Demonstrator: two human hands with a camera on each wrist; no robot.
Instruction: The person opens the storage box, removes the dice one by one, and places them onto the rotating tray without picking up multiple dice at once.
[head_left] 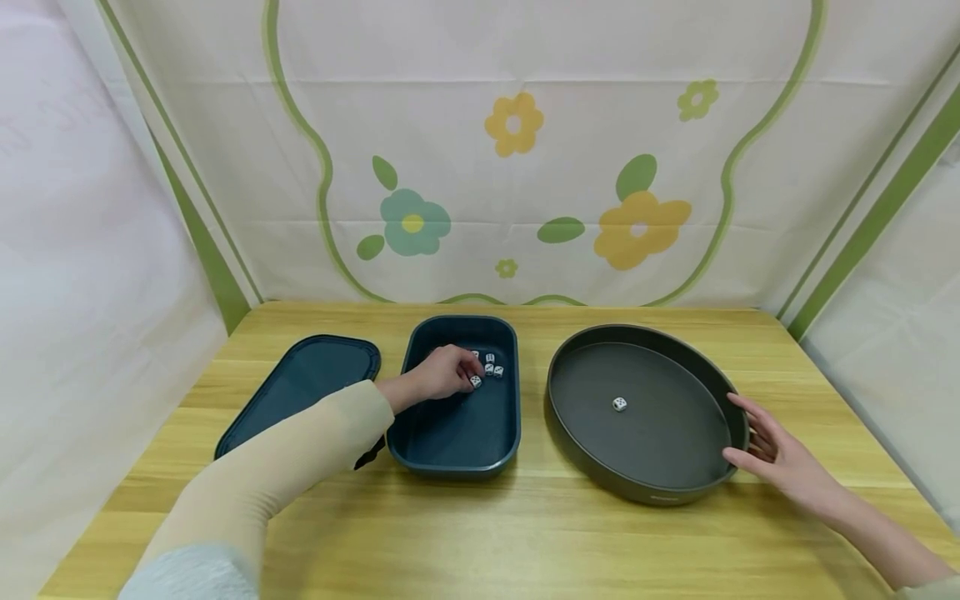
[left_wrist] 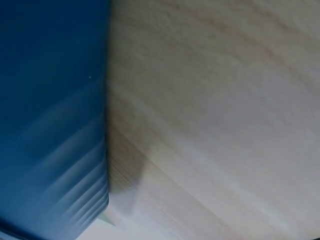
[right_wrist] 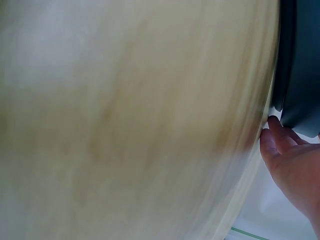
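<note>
One die (head_left: 476, 382) lies rightward, at the fingertips of our left hand (head_left: 444, 373), grip unclear; our relaxed right hand (head_left: 787, 467) touches the pan (head_left: 652, 433).

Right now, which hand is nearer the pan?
Right. The right hand is at the right side of the pan's rim; the left hand is off to the pan's left, reaching into the blue tray by the dice.

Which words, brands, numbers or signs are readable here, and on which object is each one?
No words or numbers are readable.
Round pan: pale marking on outer wall, too small.
White cloth at left: faint marks, too blurred.
Dice: dots, too small to count surely.
</note>
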